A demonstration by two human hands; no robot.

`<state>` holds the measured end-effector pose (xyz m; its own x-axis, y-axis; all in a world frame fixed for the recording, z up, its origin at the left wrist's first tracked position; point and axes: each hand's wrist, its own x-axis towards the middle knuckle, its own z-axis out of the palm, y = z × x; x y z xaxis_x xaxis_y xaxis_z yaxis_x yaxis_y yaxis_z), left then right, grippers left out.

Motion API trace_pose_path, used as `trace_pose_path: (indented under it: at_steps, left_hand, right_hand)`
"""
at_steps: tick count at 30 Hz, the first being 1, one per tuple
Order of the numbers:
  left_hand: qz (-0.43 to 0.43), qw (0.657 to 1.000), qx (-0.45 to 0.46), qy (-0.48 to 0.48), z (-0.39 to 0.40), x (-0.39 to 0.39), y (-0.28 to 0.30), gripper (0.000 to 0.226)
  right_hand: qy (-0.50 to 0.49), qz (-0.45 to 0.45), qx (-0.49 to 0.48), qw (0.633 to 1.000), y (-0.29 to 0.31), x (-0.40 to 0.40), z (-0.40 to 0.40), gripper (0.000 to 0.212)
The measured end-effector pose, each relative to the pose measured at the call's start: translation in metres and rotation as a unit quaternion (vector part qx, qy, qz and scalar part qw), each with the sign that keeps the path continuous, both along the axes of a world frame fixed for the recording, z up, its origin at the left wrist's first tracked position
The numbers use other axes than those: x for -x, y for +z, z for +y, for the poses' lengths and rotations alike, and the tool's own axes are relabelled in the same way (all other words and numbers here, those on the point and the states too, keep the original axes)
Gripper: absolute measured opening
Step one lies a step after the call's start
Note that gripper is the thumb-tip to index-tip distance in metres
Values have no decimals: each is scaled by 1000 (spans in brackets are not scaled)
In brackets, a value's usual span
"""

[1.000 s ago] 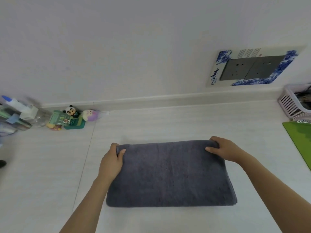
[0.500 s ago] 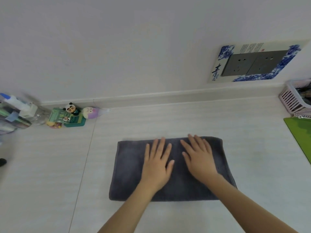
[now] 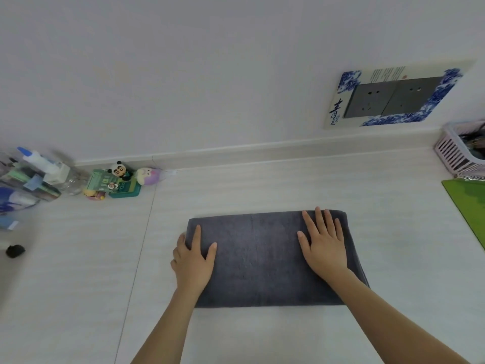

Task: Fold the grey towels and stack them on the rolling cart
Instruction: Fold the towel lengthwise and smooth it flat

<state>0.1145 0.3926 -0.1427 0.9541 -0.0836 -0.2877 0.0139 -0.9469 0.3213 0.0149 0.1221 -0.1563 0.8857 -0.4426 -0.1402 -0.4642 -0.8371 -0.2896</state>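
Observation:
A folded dark grey towel (image 3: 258, 258) lies flat as a rectangle on the pale table in front of me. My left hand (image 3: 193, 261) rests on its left edge with the index finger and thumb on the cloth; the other fingers hang over the side and are partly hidden. My right hand (image 3: 324, 244) lies flat on the right part of the towel, fingers straight and spread toward the far edge. No rolling cart is in view.
Small figurines and a green box (image 3: 118, 183) stand at the back left beside bottles (image 3: 39, 172). A pink slatted basket (image 3: 462, 151) and a green mat (image 3: 469, 203) sit at the right edge. A wall socket plate (image 3: 391, 99) is behind.
A second ago both hands gripped the towel's far corners. They then lay flat side by side at the middle, and have now slid apart to the left and right edges.

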Motion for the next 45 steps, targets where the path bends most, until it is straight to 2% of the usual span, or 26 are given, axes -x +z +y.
trace_pose_path:
  at_steps: [2, 3, 4, 6, 8, 10, 12, 15, 18, 19, 20, 22, 23, 26, 27, 29, 32, 33, 34, 37, 38, 43, 45]
  left_hand:
    - [9, 991, 105, 83, -1, 2, 12, 78]
    - [24, 980, 151, 125, 1, 2, 18, 81]
    - [53, 968, 187, 161, 0, 0, 21, 83]
    - [130, 944, 222, 208, -1, -7, 30, 76]
    - [195, 921, 255, 220, 0, -13, 39, 63]
    - [217, 916, 279, 191, 2, -15, 49, 53]
    - [218, 916, 310, 135, 3, -12, 62, 50]
    - [211, 914, 340, 69, -8, 1, 82, 54]
    - [171, 928, 328, 45, -34, 17, 102, 42]
    - [164, 929, 330, 41, -44, 21, 109, 40]
    - [158, 928, 334, 37, -54, 24, 115, 41]
    - [146, 932, 331, 30, -69, 27, 123, 42]
    - [138, 936, 323, 25, -75, 28, 126, 42]
    - [120, 947, 299, -4, -96, 33, 136, 46]
    - [116, 948, 295, -11, -102, 35, 136, 46]
    - [115, 950, 288, -33, -120, 42, 135, 47]
    - [115, 946, 296, -58, -156, 57, 130, 53]
    - [111, 945, 302, -62, -167, 61, 127, 58]
    - [110, 945, 299, -76, -184, 69, 124, 63]
    - [105, 951, 274, -97, -223, 88, 104, 67]
    - [102, 953, 267, -98, -231, 93, 97, 65]
    - [89, 961, 236, -109, -262, 114, 63, 64]
    - [111, 959, 232, -120, -265, 116, 53, 66]
  right_hand:
    - [-5, -64, -84, 994, 9, 1, 15, 63]
    - [-6, -102, -158, 982, 17, 1, 30, 56]
    - [-14, -130, -248, 960, 26, 2, 44, 52]
    - [-49, -151, -424, 892, 44, -2, 75, 50]
    - [-97, -163, -529, 827, 51, -11, 96, 49]
    - [-137, -173, -581, 784, 50, -21, 106, 49]
    - [-162, -173, -604, 761, 44, -26, 110, 49]
    - [-180, -181, -606, 754, 37, -26, 111, 49]
    - [-169, -167, -607, 758, 38, -27, 111, 50]
    - [-176, -155, -623, 746, 40, -27, 109, 50]
    - [-178, -137, -650, 726, 43, -27, 105, 49]
    - [-197, -108, -716, 661, 54, -22, 95, 45]
    - [-206, -122, -715, 657, 55, -17, 88, 46]
    - [-249, -213, -487, 809, 59, 16, 55, 35]
    - [-276, -235, -404, 840, 57, 28, 44, 35]
    - [-338, -240, -302, 859, 52, 55, 20, 38]
    - [-352, -165, -304, 870, 39, 81, -6, 45]
    - [-339, -150, -336, 866, 37, 82, -11, 49]
    - [-337, -155, -383, 846, 38, 87, -20, 52]
    - [-334, -173, -544, 750, 45, 92, -40, 63]
    - [-327, -166, -575, 732, 48, 93, -43, 65]
    - [-295, -143, -613, 719, 42, 108, -59, 69]
    - [-299, -147, -625, 706, 35, 108, -62, 70]
